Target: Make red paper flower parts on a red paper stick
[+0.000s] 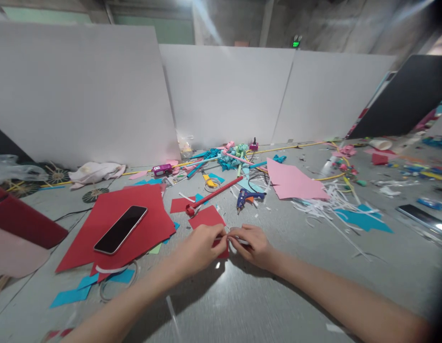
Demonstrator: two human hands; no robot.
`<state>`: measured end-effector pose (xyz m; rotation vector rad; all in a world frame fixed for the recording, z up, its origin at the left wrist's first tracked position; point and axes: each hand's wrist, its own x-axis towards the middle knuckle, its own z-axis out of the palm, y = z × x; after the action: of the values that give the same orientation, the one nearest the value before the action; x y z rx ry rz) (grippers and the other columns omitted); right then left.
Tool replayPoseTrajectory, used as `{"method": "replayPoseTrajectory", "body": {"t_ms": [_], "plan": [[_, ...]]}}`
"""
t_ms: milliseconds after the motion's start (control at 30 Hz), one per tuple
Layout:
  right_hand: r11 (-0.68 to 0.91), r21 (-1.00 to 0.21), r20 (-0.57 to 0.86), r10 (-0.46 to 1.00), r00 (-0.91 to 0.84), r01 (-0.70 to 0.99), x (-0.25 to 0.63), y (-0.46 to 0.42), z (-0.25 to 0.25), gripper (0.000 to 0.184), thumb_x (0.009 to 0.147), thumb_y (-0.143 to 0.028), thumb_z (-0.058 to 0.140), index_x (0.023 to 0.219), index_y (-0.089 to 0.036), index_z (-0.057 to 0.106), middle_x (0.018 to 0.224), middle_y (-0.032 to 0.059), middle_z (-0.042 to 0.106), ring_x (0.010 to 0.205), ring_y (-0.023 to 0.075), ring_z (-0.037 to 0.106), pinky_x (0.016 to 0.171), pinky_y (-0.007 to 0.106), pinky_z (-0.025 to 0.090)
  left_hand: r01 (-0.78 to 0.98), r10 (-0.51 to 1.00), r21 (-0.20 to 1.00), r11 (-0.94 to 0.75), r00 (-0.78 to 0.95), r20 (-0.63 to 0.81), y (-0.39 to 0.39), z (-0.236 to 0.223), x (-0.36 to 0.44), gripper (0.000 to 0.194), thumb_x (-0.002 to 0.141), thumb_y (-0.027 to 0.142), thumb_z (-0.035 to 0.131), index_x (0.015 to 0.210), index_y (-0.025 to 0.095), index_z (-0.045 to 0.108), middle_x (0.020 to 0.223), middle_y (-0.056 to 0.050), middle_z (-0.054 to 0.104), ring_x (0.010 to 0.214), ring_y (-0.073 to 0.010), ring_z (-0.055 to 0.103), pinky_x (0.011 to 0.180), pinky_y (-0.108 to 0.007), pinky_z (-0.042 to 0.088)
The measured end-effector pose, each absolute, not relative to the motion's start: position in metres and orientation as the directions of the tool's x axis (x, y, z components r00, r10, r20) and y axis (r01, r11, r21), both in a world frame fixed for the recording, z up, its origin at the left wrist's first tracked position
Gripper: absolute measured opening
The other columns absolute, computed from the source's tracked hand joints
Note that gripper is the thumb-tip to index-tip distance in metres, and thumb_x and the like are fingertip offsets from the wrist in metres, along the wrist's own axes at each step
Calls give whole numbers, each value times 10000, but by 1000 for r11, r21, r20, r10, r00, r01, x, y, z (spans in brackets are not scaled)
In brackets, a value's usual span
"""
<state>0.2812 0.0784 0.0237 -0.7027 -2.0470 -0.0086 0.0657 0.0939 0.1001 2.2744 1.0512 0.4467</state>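
Note:
In the head view my left hand (208, 243) is closed in a pinch on a small piece of red paper (223, 252), which shows between and below its fingers. Fingertip to fingertip with it, my right hand (255, 245) is pinched too, with a thin white strip (244, 242) showing between its fingers. Just behind the left hand lies a red paper square (207, 216). A thin red paper stick (217, 194) with a rolled end stretches beyond that. The blue glue gun (248, 197) rests on its side past my fingertips.
Left stand large red sheets (153, 214) with a phone (121, 229) on top. Pink paper (296, 180), shredded white strips (326, 202) and blue paper (366, 219) lie right. Paper flowers (230, 157) are heaped before the white panels (228, 95). Another phone (424, 219) is far right.

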Motion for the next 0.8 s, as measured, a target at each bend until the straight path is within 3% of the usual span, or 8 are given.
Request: {"method": "replayPoseTrajectory", "body": {"t_ms": [267, 800], "plan": [[842, -226, 795, 450, -406, 490, 281, 80, 19, 172, 994, -107, 596, 1139, -187, 644, 899, 46, 776, 686, 143, 676, 679, 292, 494, 495, 773, 690, -528, 616, 150, 97, 90, 70, 158, 889, 167, 520, 738, 173, 567, 680, 25, 617, 622, -105, 493, 600, -238, 303], [851, -195, 824, 411, -389, 487, 287, 83, 7, 228, 979, -96, 601, 1186, -182, 646, 927, 55, 789, 703, 153, 694, 673, 310, 498, 376, 804, 832, -409, 580, 134, 105, 80, 74, 162, 887, 259, 545, 767, 173, 612, 718, -3, 645, 659, -136, 529, 630, -245, 364]]}}
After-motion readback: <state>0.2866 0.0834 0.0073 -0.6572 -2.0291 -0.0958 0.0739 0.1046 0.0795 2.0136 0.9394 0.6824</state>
